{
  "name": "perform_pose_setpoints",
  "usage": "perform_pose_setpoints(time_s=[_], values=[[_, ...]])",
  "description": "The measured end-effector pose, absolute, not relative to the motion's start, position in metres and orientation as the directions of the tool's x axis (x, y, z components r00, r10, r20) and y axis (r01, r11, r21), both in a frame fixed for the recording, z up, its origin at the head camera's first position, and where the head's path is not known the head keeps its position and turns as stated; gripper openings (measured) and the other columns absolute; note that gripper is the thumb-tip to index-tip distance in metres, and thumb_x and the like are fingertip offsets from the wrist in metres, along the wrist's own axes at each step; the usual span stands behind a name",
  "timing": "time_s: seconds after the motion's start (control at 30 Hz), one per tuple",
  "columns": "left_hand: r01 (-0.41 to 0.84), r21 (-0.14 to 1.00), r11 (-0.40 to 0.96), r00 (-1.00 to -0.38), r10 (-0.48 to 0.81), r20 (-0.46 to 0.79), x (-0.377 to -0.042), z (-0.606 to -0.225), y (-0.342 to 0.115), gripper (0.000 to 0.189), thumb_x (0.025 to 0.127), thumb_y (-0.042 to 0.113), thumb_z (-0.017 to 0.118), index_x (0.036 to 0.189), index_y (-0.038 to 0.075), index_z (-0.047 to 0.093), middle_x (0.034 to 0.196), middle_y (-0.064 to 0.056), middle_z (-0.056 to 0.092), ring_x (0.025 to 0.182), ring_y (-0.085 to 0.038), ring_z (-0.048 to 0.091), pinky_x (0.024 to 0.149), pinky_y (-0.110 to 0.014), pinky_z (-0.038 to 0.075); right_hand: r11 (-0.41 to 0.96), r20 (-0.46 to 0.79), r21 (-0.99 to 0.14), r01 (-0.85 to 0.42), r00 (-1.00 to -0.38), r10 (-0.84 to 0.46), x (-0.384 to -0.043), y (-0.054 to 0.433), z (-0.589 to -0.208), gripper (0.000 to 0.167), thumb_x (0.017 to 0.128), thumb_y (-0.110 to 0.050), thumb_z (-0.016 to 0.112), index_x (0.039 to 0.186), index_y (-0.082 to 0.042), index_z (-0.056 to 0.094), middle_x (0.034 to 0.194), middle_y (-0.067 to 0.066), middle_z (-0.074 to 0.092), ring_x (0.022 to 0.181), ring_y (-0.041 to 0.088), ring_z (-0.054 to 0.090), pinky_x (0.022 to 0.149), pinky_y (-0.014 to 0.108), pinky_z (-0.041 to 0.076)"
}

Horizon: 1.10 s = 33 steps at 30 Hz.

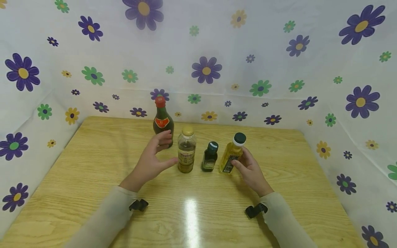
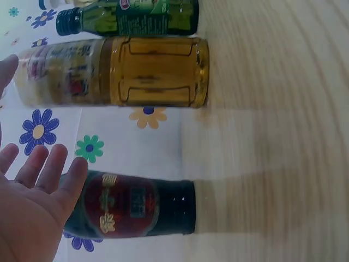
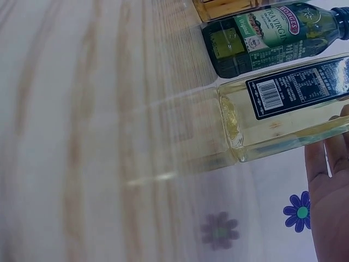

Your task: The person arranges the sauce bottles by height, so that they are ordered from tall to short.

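Note:
My right hand [image 1: 250,169] holds a bottle of yellow oil [image 1: 231,156] with a dark green cap, thumb on its front and fingers behind it. In the right wrist view that bottle's [image 3: 289,117] base meets the tabletop. My left hand [image 1: 151,160] has its fingers spread, in front of a dark green bottle [image 1: 161,120] with a red cap. Its thumb points at a clear bottle of amber liquid [image 1: 186,155] with a yellow cap; whether they touch I cannot tell. A small dark green olive oil bottle [image 1: 209,156] stands between the amber and yellow bottles.
The bottles stand on a light wood-grain table [image 1: 173,213]. A white cloth with printed flowers [image 1: 229,41] hangs behind the table and along both sides. A dark strap piece [image 1: 138,205] sits at the left wrist, another [image 1: 256,210] at the right.

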State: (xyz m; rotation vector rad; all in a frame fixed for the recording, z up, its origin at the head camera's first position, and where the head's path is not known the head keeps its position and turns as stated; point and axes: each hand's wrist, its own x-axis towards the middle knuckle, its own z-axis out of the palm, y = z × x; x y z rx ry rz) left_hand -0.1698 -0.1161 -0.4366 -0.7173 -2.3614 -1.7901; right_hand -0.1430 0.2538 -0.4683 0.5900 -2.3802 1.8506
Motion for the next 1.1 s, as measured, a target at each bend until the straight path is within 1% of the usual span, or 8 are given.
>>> perform_pose_setpoints(time_s=[0.13, 0.3, 0.53, 0.6, 0.73, 0.83, 1.0, 1.1], values=[[0.384, 0.901, 0.199, -0.896, 0.317, 0.312, -0.168, -0.439, -0.107, 0.089, 0.085, 0.016, 0.088, 0.157, 0.013, 0.037, 0.151, -0.007, 0.047, 0.135, -0.033, 0.05, 0.114, -0.051, 0.044, 0.204, 0.284, -0.919, -0.338, -0.925, -0.252, -0.144, 0.254, -0.469, 0.058, 0.106, -0.004, 0.055, 0.16, -0.01, 0.034, 0.151, -0.002, 0.049, 0.136, 0.003, 0.049, 0.109, 0.017, 0.042], [0.366, 0.909, 0.197, -0.899, 0.326, 0.292, -0.168, -0.442, -0.097, 0.089, 0.084, 0.018, 0.089, 0.157, 0.015, 0.038, 0.148, -0.007, 0.049, 0.135, -0.035, 0.05, 0.113, -0.056, 0.044, 0.205, 0.275, -0.922, -0.329, -0.928, -0.253, -0.143, 0.254, -0.47, 0.058, 0.107, -0.004, 0.055, 0.161, -0.012, 0.034, 0.152, -0.001, 0.048, 0.136, 0.003, 0.049, 0.109, 0.017, 0.042], [0.328, 0.924, 0.195, -0.911, 0.325, 0.255, -0.17, -0.445, -0.087, 0.087, 0.084, 0.019, 0.089, 0.156, 0.018, 0.04, 0.146, -0.006, 0.049, 0.133, -0.033, 0.051, 0.111, -0.058, 0.044, 0.215, 0.279, -0.918, -0.334, -0.927, -0.25, -0.143, 0.253, -0.47, 0.059, 0.106, -0.005, 0.055, 0.161, -0.01, 0.034, 0.153, 0.005, 0.048, 0.135, 0.002, 0.05, 0.109, 0.016, 0.042], [0.324, 0.927, 0.187, -0.911, 0.326, 0.253, -0.17, -0.446, -0.085, 0.086, 0.084, 0.018, 0.089, 0.155, 0.019, 0.041, 0.147, -0.005, 0.049, 0.133, -0.032, 0.051, 0.111, -0.059, 0.045, 0.216, 0.275, -0.919, -0.331, -0.928, -0.251, -0.144, 0.254, -0.47, 0.059, 0.106, -0.005, 0.055, 0.161, -0.011, 0.034, 0.154, 0.009, 0.047, 0.136, 0.002, 0.049, 0.109, 0.016, 0.042], [0.331, 0.926, 0.18, -0.908, 0.326, 0.262, -0.171, -0.447, -0.082, 0.082, 0.084, 0.018, 0.089, 0.152, 0.021, 0.044, 0.145, -0.003, 0.051, 0.132, -0.03, 0.052, 0.109, -0.055, 0.047, 0.22, 0.274, -0.918, -0.33, -0.929, -0.249, -0.144, 0.255, -0.471, 0.058, 0.107, -0.005, 0.055, 0.161, -0.012, 0.034, 0.155, 0.013, 0.045, 0.137, 0.002, 0.048, 0.109, 0.016, 0.042], [0.338, 0.924, 0.178, -0.908, 0.321, 0.27, -0.172, -0.447, -0.08, 0.08, 0.084, 0.018, 0.089, 0.151, 0.022, 0.045, 0.143, -0.001, 0.052, 0.13, -0.029, 0.053, 0.108, -0.053, 0.049, 0.216, 0.281, -0.917, -0.336, -0.927, -0.247, -0.144, 0.254, -0.47, 0.058, 0.106, -0.004, 0.055, 0.16, -0.011, 0.035, 0.154, 0.008, 0.047, 0.137, 0.003, 0.049, 0.11, 0.017, 0.042], [0.347, 0.921, 0.177, -0.907, 0.311, 0.283, -0.173, -0.449, -0.079, 0.079, 0.084, 0.017, 0.089, 0.15, 0.02, 0.046, 0.142, -0.003, 0.053, 0.129, -0.029, 0.052, 0.108, -0.055, 0.048, 0.207, 0.287, -0.917, -0.34, -0.925, -0.249, -0.145, 0.254, -0.47, 0.057, 0.106, -0.004, 0.055, 0.159, -0.009, 0.035, 0.151, -0.003, 0.049, 0.136, 0.003, 0.049, 0.11, 0.017, 0.041], [0.349, 0.92, 0.178, -0.908, 0.306, 0.285, -0.174, -0.449, -0.078, 0.077, 0.084, 0.018, 0.089, 0.149, 0.02, 0.047, 0.141, -0.003, 0.054, 0.128, -0.027, 0.053, 0.107, -0.055, 0.048, 0.209, 0.283, -0.918, -0.336, -0.927, -0.247, -0.145, 0.254, -0.469, 0.056, 0.106, -0.004, 0.055, 0.159, -0.009, 0.036, 0.15, -0.004, 0.05, 0.135, 0.003, 0.049, 0.109, 0.017, 0.042]])
